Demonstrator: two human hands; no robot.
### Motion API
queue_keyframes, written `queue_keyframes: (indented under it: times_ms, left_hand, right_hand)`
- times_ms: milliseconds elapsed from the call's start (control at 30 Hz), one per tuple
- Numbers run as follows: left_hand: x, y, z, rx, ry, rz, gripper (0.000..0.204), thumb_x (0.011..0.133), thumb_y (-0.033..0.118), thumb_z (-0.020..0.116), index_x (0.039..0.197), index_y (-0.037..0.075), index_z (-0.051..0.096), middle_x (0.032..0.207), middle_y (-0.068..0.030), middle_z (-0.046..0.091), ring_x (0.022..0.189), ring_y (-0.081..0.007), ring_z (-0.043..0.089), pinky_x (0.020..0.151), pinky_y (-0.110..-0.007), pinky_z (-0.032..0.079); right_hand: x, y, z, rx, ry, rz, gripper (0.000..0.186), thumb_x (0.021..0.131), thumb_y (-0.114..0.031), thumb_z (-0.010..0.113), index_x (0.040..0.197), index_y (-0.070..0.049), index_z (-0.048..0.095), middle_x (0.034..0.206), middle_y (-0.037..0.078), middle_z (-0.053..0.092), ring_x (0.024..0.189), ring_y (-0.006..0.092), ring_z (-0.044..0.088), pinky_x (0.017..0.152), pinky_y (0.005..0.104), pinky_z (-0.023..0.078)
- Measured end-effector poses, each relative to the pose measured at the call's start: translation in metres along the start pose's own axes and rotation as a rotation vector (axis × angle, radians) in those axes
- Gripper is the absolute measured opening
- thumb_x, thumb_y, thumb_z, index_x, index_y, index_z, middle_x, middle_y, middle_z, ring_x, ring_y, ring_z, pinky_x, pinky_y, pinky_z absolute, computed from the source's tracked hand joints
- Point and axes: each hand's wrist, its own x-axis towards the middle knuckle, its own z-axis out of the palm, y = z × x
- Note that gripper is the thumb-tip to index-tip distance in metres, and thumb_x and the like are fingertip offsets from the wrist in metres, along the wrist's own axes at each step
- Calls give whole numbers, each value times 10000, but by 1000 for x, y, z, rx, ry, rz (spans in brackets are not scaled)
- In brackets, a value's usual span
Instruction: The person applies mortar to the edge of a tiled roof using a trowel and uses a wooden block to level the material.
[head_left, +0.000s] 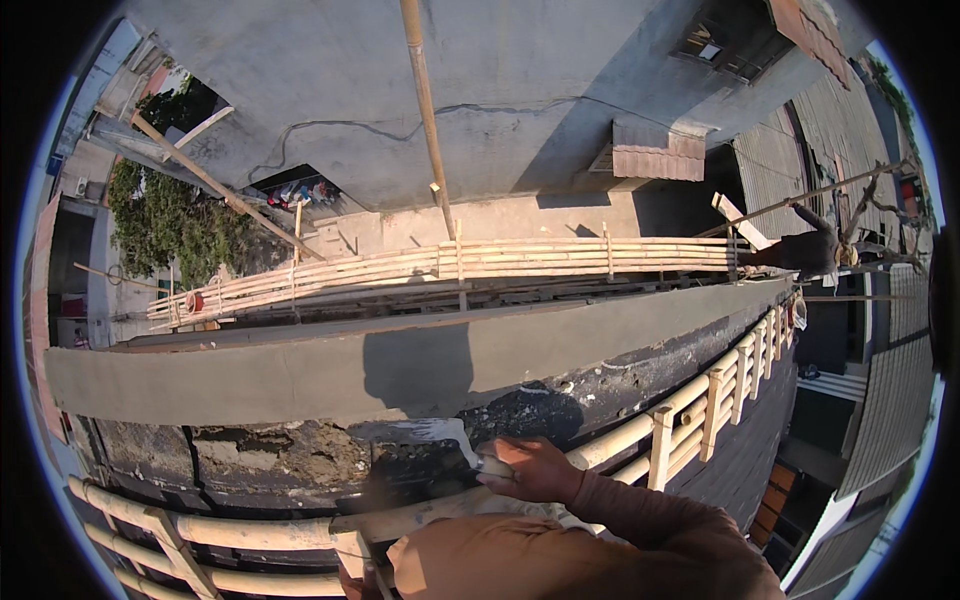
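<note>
Below centre, right hand (535, 470) curled round a trowel (440, 431), forearm (650, 512) slanting from lower right, left hand (352, 584) mostly hidden at bottom edge, its hold unclear

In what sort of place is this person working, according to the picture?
Probably an outdoor building site, above ground level: bamboo railings run along a smooth grey wall, and the right hand holds what looks like a trowel.
</note>
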Motion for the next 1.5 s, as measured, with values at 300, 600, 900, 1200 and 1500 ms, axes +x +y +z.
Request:
queue_keyframes:
  times_ms: [300,600,900,1200,1500]
  left_hand:
    - [4,-76,9,-271,97,108,809,849,293,815,1463,-74,436,981,-149,685,777,-197,651,668,-333,529]
    - [-1,-40,9,-198,75,133,447,985,251,710,1249,-66,538,1036,-99,688,892,-168,662,773,-324,541]
    - [-2,-43,4,141,187,96,604,867,435,827,1099,-70,592,864,-246,701,815,-397,718,727,-438,558]
    - [-8,-21,-5,96,210,25,789,781,719,768,1053,-4,609,876,-251,707,830,-451,703,712,-489,556]
    - [-5,-16,2,45,267,31,708,779,581,856,1067,-16,606,890,-197,700,828,-362,716,746,-444,561]
  right_hand:
    - [23,-1,-9,-54,-145,-97,468,947,-396,729,1225,-27,652,1111,173,715,954,374,719,805,437,601]
    - [34,-8,32,-82,-380,-146,548,993,-470,651,1300,-18,608,1124,203,720,1000,396,714,881,460,578]
    - [34,-27,47,197,-495,106,457,1001,-364,660,1299,-22,600,1033,156,707,904,283,700,815,386,556]
    - [115,-117,131,992,-1021,252,290,1123,-233,413,1253,-16,556,834,31,581,680,113,558,659,274,486]
    - [144,-168,194,289,-569,-294,334,1035,-270,605,1213,13,596,865,161,660,735,278,659,679,366,513]
